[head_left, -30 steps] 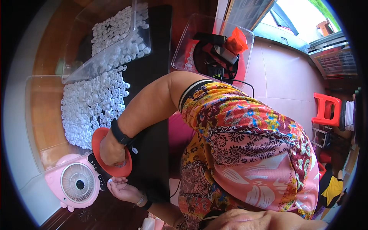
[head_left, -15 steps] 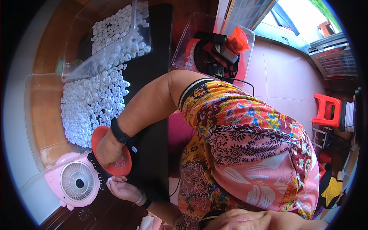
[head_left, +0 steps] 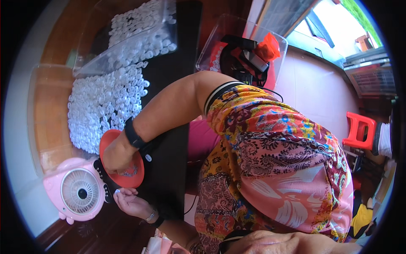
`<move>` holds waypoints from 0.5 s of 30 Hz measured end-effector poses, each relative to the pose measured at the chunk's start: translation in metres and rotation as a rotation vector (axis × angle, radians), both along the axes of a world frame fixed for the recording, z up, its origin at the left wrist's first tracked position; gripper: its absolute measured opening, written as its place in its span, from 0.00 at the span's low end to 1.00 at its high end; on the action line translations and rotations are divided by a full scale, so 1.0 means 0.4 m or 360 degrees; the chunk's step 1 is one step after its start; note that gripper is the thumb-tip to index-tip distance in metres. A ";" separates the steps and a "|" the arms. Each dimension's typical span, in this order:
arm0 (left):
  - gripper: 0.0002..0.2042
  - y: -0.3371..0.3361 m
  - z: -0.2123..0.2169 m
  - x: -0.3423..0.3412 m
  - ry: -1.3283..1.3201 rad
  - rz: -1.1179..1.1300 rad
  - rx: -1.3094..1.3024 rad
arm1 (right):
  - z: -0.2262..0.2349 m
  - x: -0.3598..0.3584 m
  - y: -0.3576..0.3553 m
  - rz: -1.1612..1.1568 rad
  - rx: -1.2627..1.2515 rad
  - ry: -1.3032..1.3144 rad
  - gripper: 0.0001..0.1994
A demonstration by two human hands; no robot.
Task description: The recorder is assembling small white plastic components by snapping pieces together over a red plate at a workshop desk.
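My right hand [head_left: 119, 156], with a black watch on its wrist, dips into a shallow red bowl [head_left: 138, 158]. Its fingers point down, bunched together; their tips are partly hidden, so what they hold cannot be made out. Small grey metallic pieces [head_left: 130, 171] lie in the bowl beside them. Just below the bowl, my left hand [head_left: 133, 203] is turned palm up, its fingers closed on a small white plastic piece [head_left: 117, 191]. A single oval white piece [head_left: 148, 158] rests on the black tabletop [head_left: 169, 148] to the right of the bowl.
Many white plastic pieces [head_left: 103, 106] are heaped above the bowl, with more in a clear bin [head_left: 167, 25] behind. A pink fan [head_left: 53, 182] stands left of my left hand. Another clear bin [head_left: 282, 55] holds dark items and a red bag. A red stool [head_left: 353, 142] stands far right.
The whole view has shifted slightly, with the bowl and heap now a little higher. My right hand stays in the bowl, and my left hand still holds the white piece below it.
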State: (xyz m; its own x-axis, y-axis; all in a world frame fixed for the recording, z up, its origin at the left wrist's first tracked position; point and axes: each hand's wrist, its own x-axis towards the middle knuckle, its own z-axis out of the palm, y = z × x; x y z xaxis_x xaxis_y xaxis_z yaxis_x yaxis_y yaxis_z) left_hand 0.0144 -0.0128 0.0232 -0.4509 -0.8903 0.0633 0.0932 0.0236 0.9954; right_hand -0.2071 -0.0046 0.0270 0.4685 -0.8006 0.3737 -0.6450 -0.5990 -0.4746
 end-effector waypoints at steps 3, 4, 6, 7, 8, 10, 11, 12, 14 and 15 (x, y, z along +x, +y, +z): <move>0.07 0.015 0.005 0.005 0.0010 0.0045 0.0008 | 0.008 0.004 0.004 -0.0064 -0.0057 -0.0126 0.18; 0.06 0.020 -0.005 -0.017 0.0014 0.0050 0.0033 | -0.002 -0.011 0.011 -0.0162 0.0025 -0.0100 0.19; 0.05 0.041 0.012 -0.059 0.0051 0.0047 0.0076 | -0.007 -0.023 0.012 -0.0268 0.0006 -0.0115 0.17; 0.05 0.041 0.011 -0.063 0.0060 0.0102 0.0131 | -0.016 -0.026 0.010 -0.0282 -0.0080 -0.0149 0.16; 0.05 0.031 0.002 -0.058 0.0144 -0.0004 0.0161 | -0.022 -0.029 0.021 -0.0287 -0.0170 -0.0317 0.18; 0.07 0.040 0.009 -0.059 0.0163 0.0046 0.0151 | 0.004 -0.031 0.027 -0.0257 -0.0066 -0.0297 0.17; 0.08 0.045 0.016 -0.058 0.0139 0.0047 0.0129 | 0.010 -0.025 0.031 -0.0226 -0.0038 -0.0387 0.16; 0.08 0.044 0.019 -0.056 0.0119 0.0029 0.0112 | 0.024 -0.022 0.037 -0.0164 0.0070 -0.0410 0.15; 0.08 0.038 0.023 -0.035 0.0025 0.0012 0.0085 | 0.035 -0.006 0.035 -0.0042 0.0248 -0.0473 0.13; 0.09 0.036 0.018 -0.034 0.0034 0.0012 0.0097 | 0.036 -0.002 0.034 0.0000 0.0325 -0.0513 0.12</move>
